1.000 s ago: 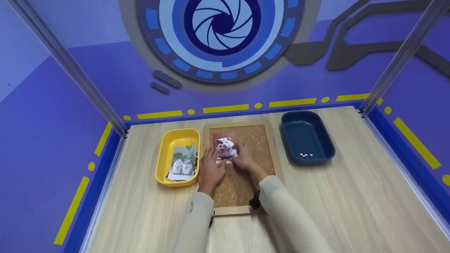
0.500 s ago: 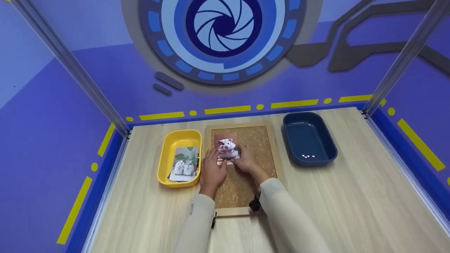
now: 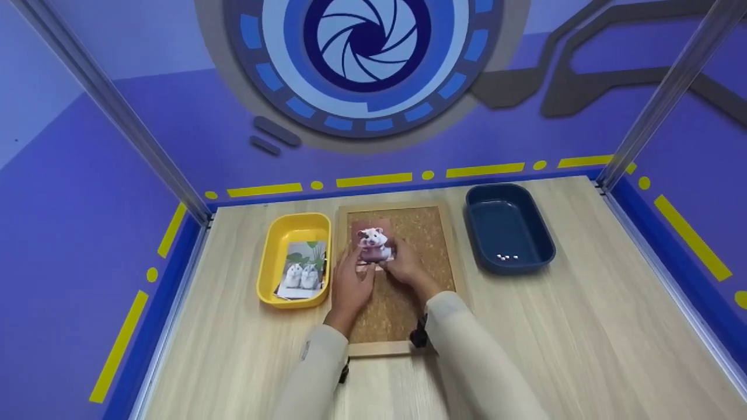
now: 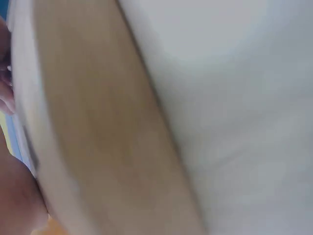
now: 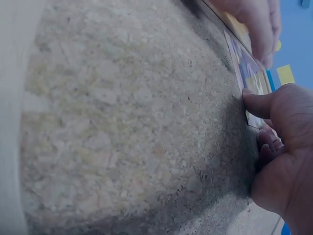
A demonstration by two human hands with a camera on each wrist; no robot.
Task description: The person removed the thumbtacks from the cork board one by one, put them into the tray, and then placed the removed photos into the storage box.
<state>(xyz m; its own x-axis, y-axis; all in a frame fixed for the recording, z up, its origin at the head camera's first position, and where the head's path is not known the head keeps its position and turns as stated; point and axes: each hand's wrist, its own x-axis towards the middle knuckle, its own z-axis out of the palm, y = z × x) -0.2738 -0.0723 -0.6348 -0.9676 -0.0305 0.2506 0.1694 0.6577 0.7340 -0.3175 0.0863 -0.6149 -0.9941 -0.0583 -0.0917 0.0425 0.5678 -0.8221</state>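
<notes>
A hamster photo (image 3: 371,239) lies at the upper left of the wood-framed cork board (image 3: 385,309). My left hand (image 3: 351,287) touches the photo's lower left corner, fingers along its left side and thumb at the bottom edge. At the lower right corner, my right hand (image 3: 405,261) holds the photo between thumb and curled fingers. The right wrist view shows the right thumb (image 5: 258,104) on the photo's edge, close over the cork. In the left wrist view, part of the left hand (image 4: 19,196) shows behind a blurred pale wooden strip (image 4: 105,117).
Left of the board stands a yellow tray (image 3: 269,256) with several photos (image 3: 303,271), the top one showing two hamsters. A dark blue tray (image 3: 508,224) with a few small shiny pieces (image 3: 507,257) stands at the right. Blue-purple panels (image 3: 175,146) enclose the wooden table (image 3: 607,326).
The left wrist and forearm have shifted slightly left and the left fingers have drawn up a little. The right hand and the photo stay nearly in place.
</notes>
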